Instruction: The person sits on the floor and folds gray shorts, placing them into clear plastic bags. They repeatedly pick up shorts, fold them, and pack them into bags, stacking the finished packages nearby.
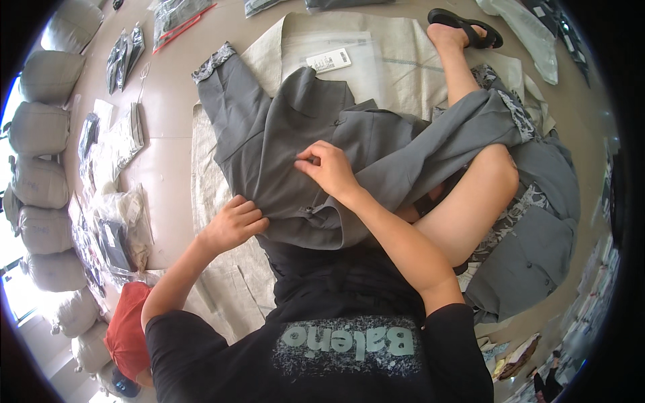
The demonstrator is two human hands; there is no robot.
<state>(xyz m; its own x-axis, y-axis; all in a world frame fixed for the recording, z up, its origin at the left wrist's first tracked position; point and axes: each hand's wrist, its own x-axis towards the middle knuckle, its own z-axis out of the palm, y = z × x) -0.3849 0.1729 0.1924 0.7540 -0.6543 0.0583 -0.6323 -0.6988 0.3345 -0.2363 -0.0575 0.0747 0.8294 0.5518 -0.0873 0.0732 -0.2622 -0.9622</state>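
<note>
A grey jacket [302, 136] with turned-up patterned cuffs lies spread over my lap and the woven sheet in front of me. My left hand [239, 224] grips its near left edge between thumb and fingers. Above the middle of the jacket is my right hand [327, 166], thumb and index fingertips brought close together; whether something thin is pinched there cannot be made out. A dark button [308, 209] shows near the jacket's near edge. One sleeve [433, 146] stretches right across my bent leg.
A printed white tag [330, 60] rests on clear plastic bags [375, 83] beyond the jacket. More grey garments [529, 257] are heaped at my right. Bagged clothes [118, 237] lie on the floor at left, before a row of stuffed sacks [40, 128]. A red cap [128, 327] is close by my left arm.
</note>
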